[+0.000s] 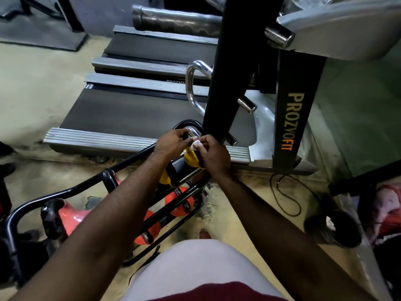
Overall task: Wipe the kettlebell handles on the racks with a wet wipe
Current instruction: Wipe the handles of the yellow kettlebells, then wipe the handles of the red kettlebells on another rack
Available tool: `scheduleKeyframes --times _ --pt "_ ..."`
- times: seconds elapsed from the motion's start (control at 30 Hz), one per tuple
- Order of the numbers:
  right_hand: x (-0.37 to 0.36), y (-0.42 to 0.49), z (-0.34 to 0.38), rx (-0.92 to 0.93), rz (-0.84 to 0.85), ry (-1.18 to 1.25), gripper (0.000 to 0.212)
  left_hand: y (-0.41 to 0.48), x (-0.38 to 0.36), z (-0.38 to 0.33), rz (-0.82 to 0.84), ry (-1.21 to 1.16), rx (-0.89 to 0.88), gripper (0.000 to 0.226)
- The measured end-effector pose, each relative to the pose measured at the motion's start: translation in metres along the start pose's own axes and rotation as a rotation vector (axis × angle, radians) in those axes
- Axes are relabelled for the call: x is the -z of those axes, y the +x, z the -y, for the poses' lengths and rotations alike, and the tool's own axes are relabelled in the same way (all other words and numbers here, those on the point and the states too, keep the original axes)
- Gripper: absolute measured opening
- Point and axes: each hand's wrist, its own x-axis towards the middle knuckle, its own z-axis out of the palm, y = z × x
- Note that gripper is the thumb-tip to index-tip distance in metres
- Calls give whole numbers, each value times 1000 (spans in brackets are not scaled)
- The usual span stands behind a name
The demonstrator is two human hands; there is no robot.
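Here right hand (213, 156) pinches wet wipe (196, 144) beside chrome kettlebell handle (193, 130)

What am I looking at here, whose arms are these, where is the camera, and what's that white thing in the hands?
This is one picture from a camera worn on a person's head, looking forward and down, so the two arms reaching out are the wearer's own. The place is a gym. The right hand pinches a small white wet wipe against the shiny metal kettlebell handle, while the left hand grips that handle from the other side. Below them sits a yellow kettlebell on a black tube rack, with orange kettlebells lower down. Behind is a treadmill marked PROZVOFIT, and a black cable lies on the floor.
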Motion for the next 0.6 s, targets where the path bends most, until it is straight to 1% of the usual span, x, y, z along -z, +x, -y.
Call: scheduleKeyframes --times 0.07,0.13,0.2,0.27,0.37,0.43,0.5,0.53,0.6 --pt "5 2 -12 -12 86 51 23 0 -1 -1 -3 21 -5 61" --pt "13 -4 -24 -10 123 64 19 0 0 -4 -16 46 -8 60" --pt "16 -12 -35 2 104 51 18 -2 1 -5 -43 86 -27 56" --pt "18 -22 -41 8 53 68 18 -7 3 -10 -127 89 -55 48" --pt "20 -44 -48 -31 -1 172 19 -17 4 -18 -297 -137 -47 31" --pt "23 -59 -49 -83 -8 247 20 -25 2 -26 -367 -243 -123 23" --pt "28 -74 -47 -155 -23 353 14 -43 -4 -36 -373 -329 -218 20" --pt "31 -82 -49 -190 -43 408 11 -55 -10 -40 -369 -365 -238 20" --pt "37 -98 -52 -264 -62 499 13 -84 -25 -43 -373 -420 -233 20"
